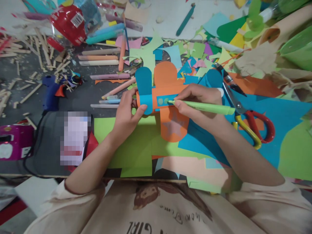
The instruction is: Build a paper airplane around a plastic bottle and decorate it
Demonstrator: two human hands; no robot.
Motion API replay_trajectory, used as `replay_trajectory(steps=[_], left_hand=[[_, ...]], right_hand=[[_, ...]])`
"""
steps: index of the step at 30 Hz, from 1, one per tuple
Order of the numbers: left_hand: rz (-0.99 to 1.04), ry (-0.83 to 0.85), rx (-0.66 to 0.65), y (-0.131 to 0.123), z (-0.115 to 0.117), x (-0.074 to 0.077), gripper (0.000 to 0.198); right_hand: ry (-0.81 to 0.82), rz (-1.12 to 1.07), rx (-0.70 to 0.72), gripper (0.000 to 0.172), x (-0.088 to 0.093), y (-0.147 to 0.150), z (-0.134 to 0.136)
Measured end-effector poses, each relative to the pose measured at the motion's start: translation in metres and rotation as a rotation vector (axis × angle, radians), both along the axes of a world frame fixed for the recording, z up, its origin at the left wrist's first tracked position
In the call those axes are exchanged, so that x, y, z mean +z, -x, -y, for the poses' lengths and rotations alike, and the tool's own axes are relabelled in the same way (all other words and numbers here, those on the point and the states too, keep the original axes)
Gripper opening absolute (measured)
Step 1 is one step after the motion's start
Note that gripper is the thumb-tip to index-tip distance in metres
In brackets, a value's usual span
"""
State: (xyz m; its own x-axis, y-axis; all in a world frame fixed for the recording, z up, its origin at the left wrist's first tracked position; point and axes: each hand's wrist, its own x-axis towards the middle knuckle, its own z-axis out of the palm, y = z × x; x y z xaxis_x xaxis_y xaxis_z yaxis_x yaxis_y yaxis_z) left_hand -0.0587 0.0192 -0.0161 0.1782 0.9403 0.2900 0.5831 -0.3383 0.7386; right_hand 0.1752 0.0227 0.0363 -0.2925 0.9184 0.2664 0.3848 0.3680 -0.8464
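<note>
An orange and blue paper airplane lies across the middle of the table, with a star on its near wing. My left hand grips its left end, thumb on the blue band and fingers behind. Between the thumb and fingers of my right hand is a light green marker. The marker's tip touches a blue strip on the airplane's body, where pale green round marks show. Green paper lies under my left wrist, and blue paper under my right forearm.
Scissors with red and yellow handles lie right of my right hand. Several markers and a blue glue gun are on the left, near a blurred phone. Paper scraps and wooden sticks cover the far side.
</note>
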Motion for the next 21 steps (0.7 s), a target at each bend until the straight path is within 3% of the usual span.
replay_trajectory(steps=[21], left_hand=[[-0.046,-0.008,-0.017,0.0007,0.0001,0.0009,0.055]], right_hand=[[-0.044,0.002,-0.022,0.015,-0.0006,0.0027,0.0017]])
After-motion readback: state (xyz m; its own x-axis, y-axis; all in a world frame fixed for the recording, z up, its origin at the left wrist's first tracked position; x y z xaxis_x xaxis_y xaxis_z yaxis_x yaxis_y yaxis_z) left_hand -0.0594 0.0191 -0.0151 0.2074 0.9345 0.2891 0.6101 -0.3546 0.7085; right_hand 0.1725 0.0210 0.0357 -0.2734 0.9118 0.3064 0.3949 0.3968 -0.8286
